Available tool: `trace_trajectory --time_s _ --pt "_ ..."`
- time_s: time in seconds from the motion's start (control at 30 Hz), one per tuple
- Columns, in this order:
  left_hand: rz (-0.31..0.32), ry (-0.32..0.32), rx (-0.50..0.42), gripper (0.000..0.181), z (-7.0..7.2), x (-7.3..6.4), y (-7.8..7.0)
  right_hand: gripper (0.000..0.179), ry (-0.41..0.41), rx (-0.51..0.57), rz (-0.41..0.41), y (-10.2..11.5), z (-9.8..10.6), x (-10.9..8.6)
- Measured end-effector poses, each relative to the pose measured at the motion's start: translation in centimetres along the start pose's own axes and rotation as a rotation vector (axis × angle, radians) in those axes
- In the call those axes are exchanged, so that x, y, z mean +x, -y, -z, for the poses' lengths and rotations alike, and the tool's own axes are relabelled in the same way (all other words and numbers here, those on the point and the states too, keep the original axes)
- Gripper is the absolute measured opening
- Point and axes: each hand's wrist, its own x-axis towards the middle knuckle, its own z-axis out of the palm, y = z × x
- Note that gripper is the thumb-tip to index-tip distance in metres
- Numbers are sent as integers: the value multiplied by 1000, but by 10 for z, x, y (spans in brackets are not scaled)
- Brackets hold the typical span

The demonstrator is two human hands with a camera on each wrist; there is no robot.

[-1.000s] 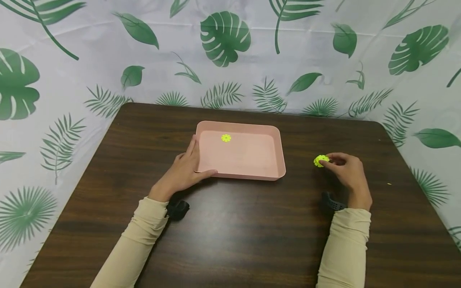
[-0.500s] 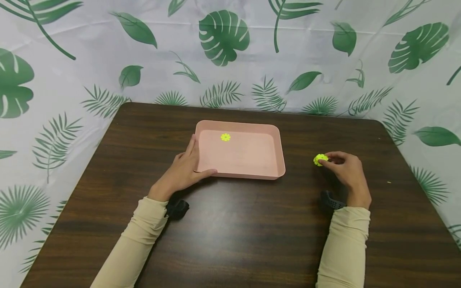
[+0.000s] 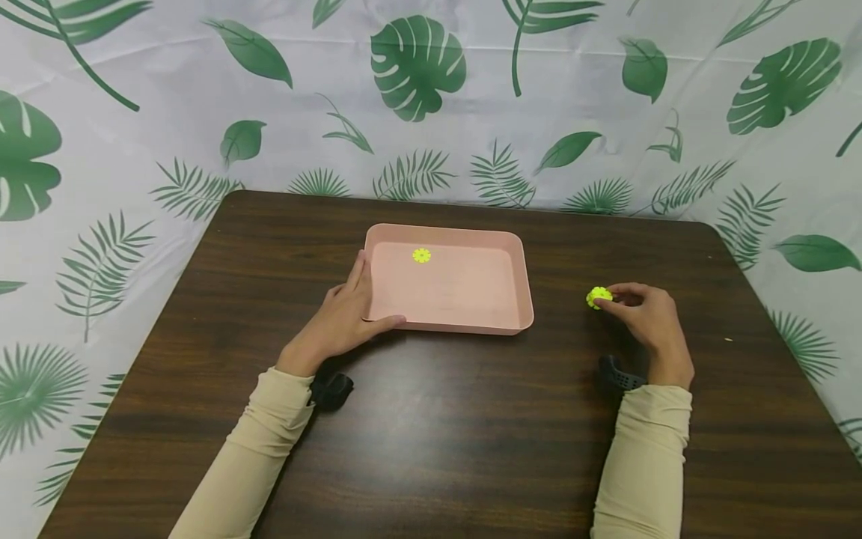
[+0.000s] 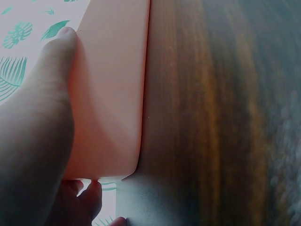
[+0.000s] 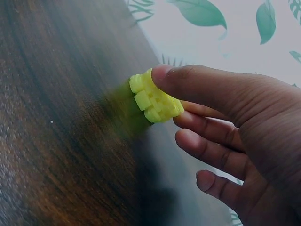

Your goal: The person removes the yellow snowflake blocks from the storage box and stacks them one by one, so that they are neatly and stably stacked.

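A shallow pink tray (image 3: pixel 447 288) lies on the dark wooden table. My left hand (image 3: pixel 340 318) rests against its near left corner, with straight fingers along the left wall and the thumb (image 4: pixel 59 61) on the front wall. Inside the tray, toward the back left, lies one yellow notched plastic disc (image 3: pixel 421 256). To the right of the tray, my right hand (image 3: pixel 643 314) pinches a small stack of yellow notched discs (image 5: pixel 155 99) between thumb and fingers. Its ring and little fingers hold nothing. I cannot tell whether the stack touches the tabletop.
The brown table (image 3: pixel 431 434) extends around the tray to both sides and in front. A tiny yellowish speck (image 3: pixel 728 340) lies right of my right hand. Behind the table hangs a white cloth (image 3: pixel 579 90) printed with green leaves.
Almost nothing differs. The whole head view has shifted very slightly; both hands, the tray and the stack of discs keep their places.
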Motion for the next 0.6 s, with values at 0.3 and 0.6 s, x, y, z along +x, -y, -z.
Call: trace_trajectory --time_s 0.3,0.6 --pt "0 -1 5 116 -1 0 1 62 1 29 -34 4 3 0" --pt "10 11 3 117 0 1 2 58 -108 58 78 23 -2 1"
